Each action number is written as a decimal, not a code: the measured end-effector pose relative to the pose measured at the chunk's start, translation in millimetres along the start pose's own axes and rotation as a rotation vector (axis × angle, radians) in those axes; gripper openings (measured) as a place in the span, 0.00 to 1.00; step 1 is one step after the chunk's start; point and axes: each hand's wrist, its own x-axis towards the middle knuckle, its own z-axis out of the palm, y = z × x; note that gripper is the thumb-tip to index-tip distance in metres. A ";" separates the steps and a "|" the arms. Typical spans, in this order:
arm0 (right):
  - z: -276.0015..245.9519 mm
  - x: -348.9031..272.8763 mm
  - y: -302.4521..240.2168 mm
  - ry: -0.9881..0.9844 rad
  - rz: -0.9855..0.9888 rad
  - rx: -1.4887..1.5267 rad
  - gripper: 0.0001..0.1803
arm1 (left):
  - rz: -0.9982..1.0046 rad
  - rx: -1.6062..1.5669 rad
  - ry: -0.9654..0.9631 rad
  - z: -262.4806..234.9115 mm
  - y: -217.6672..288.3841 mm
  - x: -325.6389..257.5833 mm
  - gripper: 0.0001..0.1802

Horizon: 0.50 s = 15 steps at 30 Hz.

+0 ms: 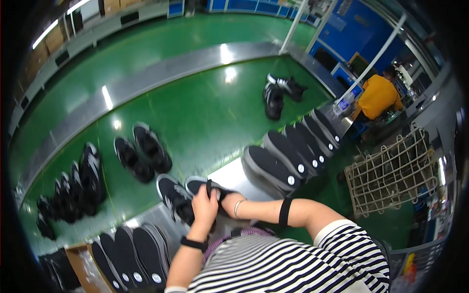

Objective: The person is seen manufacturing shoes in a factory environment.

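Note:
Directly in front of me, at the metal edge of the green work surface, is a black sneaker [193, 182] with a grey sole edge. My left hand [205, 206] is closed on the upper part of this sneaker, by its tongue and opening. From the right, my right hand [231, 203] grips the same sneaker near its heel; most of its fingers are hidden. A second black sneaker [172, 193] with grey laces lies just left of it, partly behind my left hand and wrist.
Stacked black insoles [271, 167] line the edge at right, and more insoles [140, 254] lie at lower left beside a cardboard box [88, 266]. Sneaker pairs [141, 151] stand on the green surface [205, 117]. A wire basket [391, 171] and a person in orange [378, 97] are at right.

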 end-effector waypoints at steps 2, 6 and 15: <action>-20.8 -0.4 0.9 -0.217 -0.099 -0.094 0.12 | -0.021 0.005 -0.006 -0.2 -3.3 -1.8 0.11; -12.9 12.6 1.1 -0.321 -0.135 -0.207 0.13 | -0.018 0.066 -0.011 -0.6 -1.4 -3.0 0.11; -62.9 -37.4 -1.2 -0.155 -0.307 -0.506 0.14 | -0.032 0.038 -0.020 3.1 -5.1 3.2 0.11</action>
